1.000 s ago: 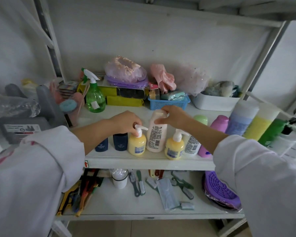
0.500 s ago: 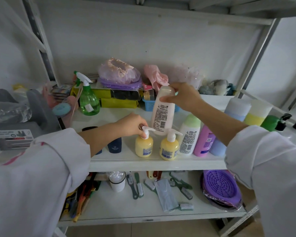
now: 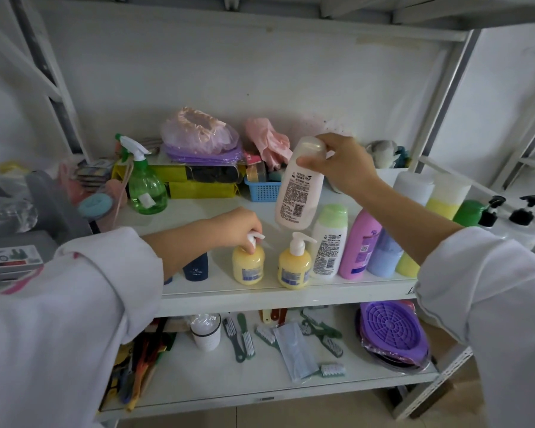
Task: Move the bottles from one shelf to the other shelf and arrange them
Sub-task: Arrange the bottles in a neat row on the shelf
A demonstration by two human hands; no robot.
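Above the middle shelf, right hand grips pink bottle by its cap, tilted; label reads "HERBAL". Left hand fingers curl round yellow pump bottle on the shelf.

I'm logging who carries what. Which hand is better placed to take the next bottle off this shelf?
Probably the left hand: its fingers already grip the pump of a yellow pump bottle standing on the shelf. The right hand is busy holding the white bottle in the air.
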